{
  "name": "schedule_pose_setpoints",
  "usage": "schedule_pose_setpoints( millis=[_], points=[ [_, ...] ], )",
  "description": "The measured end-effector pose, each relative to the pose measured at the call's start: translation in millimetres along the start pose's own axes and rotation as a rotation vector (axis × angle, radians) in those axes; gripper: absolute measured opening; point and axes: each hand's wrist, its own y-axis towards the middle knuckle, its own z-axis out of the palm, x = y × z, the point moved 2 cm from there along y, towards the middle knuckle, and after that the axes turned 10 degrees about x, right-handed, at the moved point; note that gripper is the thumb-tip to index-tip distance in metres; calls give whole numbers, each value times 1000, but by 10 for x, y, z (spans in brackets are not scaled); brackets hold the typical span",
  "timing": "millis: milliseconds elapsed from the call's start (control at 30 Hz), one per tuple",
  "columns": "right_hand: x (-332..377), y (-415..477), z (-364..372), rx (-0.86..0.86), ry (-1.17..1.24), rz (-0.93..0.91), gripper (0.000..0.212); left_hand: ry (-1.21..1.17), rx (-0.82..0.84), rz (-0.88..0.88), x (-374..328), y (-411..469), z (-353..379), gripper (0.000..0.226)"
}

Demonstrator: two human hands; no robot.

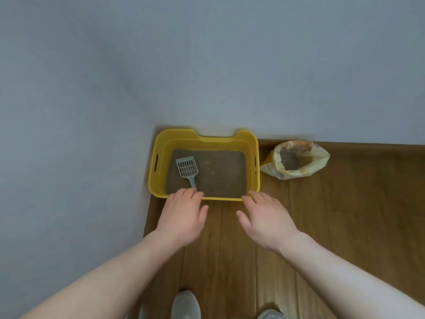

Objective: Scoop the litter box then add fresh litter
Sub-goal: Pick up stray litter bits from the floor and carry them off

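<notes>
1. Wooden plank floor (345, 226) runs beneath everything on my feed, and the one yellow litter box (161, 143) sits on it in the corner where two pale walls (207, 65) meet. I place everything else from that box.
2. Nearest to me, well short of the box, I count two light-coloured shoes: one (185, 305) in line with the box's left half, and the other (270, 314) in line with its right edge and partly cut off by the frame.
3. Two bare forearms reach from the bottom corners toward the box's near wall.
4. The left hand (182, 215) is palm down at the near rim, left of the middle. Its fingers lie loosely together and nearly straight, with the thumb out to the side. The fingertips cover the end of the scoop's handle, and I cannot tell whether they touch it.
5. The right hand (266, 219) is palm down at the box's near right corner, with its fingers relaxed and slightly spread and the thumb apart. The fingertips reach the rim there and grip nothing.
6. Inside the box I see one grey slotted scoop (187, 168) lying flat on the brown litter (220, 173) in the left half. Its blade points toward the far wall and its handle toward the near rim.
7. The litter covers the whole bottom of the box in an even layer.
8. Just beside the box's right wall, toward its far end, one pale yellow bag (296, 160) stands on the floor. Its mouth is rolled open and there is grey-brown litter inside.
</notes>
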Motion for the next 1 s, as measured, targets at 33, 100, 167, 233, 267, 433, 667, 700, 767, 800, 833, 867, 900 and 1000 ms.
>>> schedule_pose_setpoints(
  millis=[33, 100, 167, 233, 267, 433, 667, 700, 767, 800, 833, 867, 900, 1000],
  points=[
    [16, 36, 95, -4, -5, -11, 52, -20, -26, -17, 31, 12, 79, 44],
    [42, 127, 304, -6, -26, -39, 52, -60, -79, -54, 102, 51, 276, 43],
    [41, 252, 517, -11, -53, -67, 50, -80, -93, -55, 182, 96, 532, 42],
    [39, 392, 770, -9, -77, -88, 50, -48, -66, -8, 302, 140, 835, 41],
    [26, 484, 894, -3, -90, -98, 52, -35, -54, 15, 372, 182, 975, 42],
    [-90, 971, 1532, 29, -164, -162, 57, -88, 19, 49, 753, 479, 1593, 49],
    [-388, 1560, 2093, -5, -178, -239, 63, -167, 13, 94, 994, 1003, 2163, 52],
    [-404, 1637, 2166, -8, -170, -252, 61, -195, 9, 80, 1010, 1046, 2238, 52],
    [-436, 1774, 2308, -15, -169, -269, 59, -218, 17, 83, 1046, 1113, 2439, 52],
    [-437, 1829, 2356, -11, -163, -273, 59, -208, 37, 99, 1076, 1124, 2515, 52],
    [-433, 1888, 2399, -6, -154, -278, 58, -204, 59, 113, 1118, 1127, 2577, 53],
    [-434, 1954, 2460, -2, -151, -280, 57, -195, 78, 126, 1164, 1133, 2647, 54],
    [-437, 2027, 2508, -6, -151, -281, 56, -176, 95, 137, 1210, 1158, 2707, 55],
    [-435, 2237, 2633, -9, -138, -268, 55, -139, 136, 138, 1364, 1251, 2850, 60]
  ],
)
